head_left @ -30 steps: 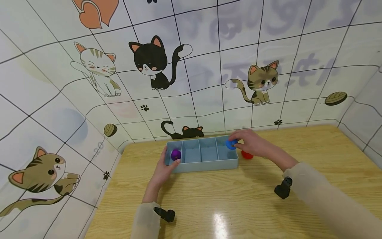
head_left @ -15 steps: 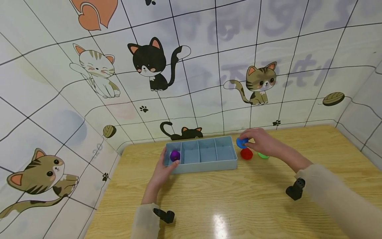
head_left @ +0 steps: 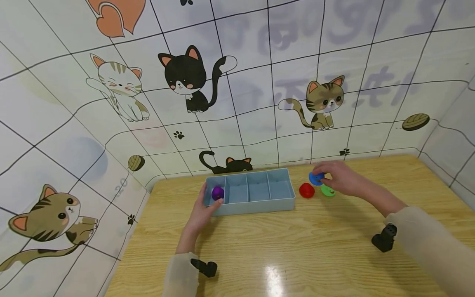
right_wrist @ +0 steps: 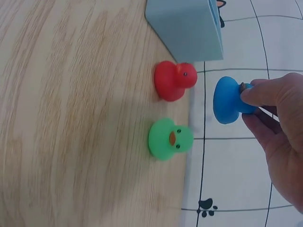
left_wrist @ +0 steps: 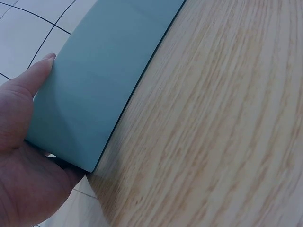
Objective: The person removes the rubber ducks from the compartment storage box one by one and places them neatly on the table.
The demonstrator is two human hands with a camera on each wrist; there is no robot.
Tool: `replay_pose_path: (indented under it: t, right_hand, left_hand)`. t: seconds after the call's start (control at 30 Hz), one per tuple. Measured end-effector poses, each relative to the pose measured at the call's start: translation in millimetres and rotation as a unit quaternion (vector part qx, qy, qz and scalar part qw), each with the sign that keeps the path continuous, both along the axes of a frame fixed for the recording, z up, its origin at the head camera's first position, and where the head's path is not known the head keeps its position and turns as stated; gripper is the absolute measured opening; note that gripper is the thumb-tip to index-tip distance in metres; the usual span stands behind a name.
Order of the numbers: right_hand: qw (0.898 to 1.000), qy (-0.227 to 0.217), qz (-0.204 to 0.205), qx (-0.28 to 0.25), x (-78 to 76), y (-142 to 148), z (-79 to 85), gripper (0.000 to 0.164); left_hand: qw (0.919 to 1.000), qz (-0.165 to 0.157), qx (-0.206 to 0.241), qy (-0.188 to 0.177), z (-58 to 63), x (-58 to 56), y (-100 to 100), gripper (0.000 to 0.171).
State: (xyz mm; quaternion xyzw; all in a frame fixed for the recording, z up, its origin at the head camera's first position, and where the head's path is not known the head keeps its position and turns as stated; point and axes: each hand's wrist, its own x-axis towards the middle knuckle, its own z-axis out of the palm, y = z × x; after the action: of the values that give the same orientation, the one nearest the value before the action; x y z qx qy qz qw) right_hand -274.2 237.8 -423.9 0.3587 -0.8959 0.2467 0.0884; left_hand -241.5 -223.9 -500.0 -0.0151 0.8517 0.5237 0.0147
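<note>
A blue rubber duck (right_wrist: 227,100) is pinched by the head between the thumb and fingers of my right hand (head_left: 339,176). In the right wrist view it is held up off the table. Close by stand a red rubber duck (right_wrist: 169,80) and a green rubber duck (right_wrist: 163,139). My left hand (head_left: 202,211) grips the left end of a pale blue divided box (head_left: 259,206), thumb over its front rim. Inside the box's leftmost compartment sits a purple rubber duck (head_left: 217,193); the other compartments hold nothing.
The box stands on a wood-grain table (head_left: 245,251) near its back edge. Behind rises a white wall (head_left: 256,95) with grid lines and cartoon cats, and it continues along the left and right sides.
My right hand has carried the blue duck rightward, from over the box's right compartment to behind the red and green ducks, uncovering both. My left hand stays on the box.
</note>
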Motion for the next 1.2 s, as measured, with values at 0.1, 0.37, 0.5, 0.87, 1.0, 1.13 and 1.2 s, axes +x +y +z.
replay_pose_path:
  t: [0.1,0.37,0.5,0.87,1.0,1.13,1.2]
  right_hand:
    - [1.0,0.001,-0.012,0.004,1.4,10,-2.4,0.027]
    - [0.999,0.032,-0.033,0.0,5.8,39,-12.7,0.031]
    - [0.999,0.031,-0.044,-0.004,6.6,51,-17.1,0.032]
    - [0.994,-0.036,-0.095,0.031,4.6,78,-30.3,0.026]
    - [0.993,-0.047,-0.101,0.042,3.4,82,-34.1,0.026]
    - [0.992,-0.061,-0.101,0.046,2.7,84,-37.0,0.026]
    - [0.992,-0.062,-0.101,0.044,2.2,83,-39.0,0.025]
  left_hand:
    - [1.0,0.001,0.0,0.001,-0.1,-0.3,0,0.097]
    - [1.0,0.0,0.001,0.004,0.5,-0.8,0,0.096]
    - [1.0,0.002,0.002,-0.001,0.8,-1.4,0,0.097]
    - [1.0,0.002,0.001,-0.001,0.4,-0.6,0,0.096]
    - [1.0,0.004,0.0,-0.003,0.0,-0.4,0,0.096]
    - [1.0,0.005,-0.002,-0.002,-0.4,-0.7,0,0.096]
    - [1.0,0.004,-0.003,-0.001,-0.2,-0.8,0,0.096]
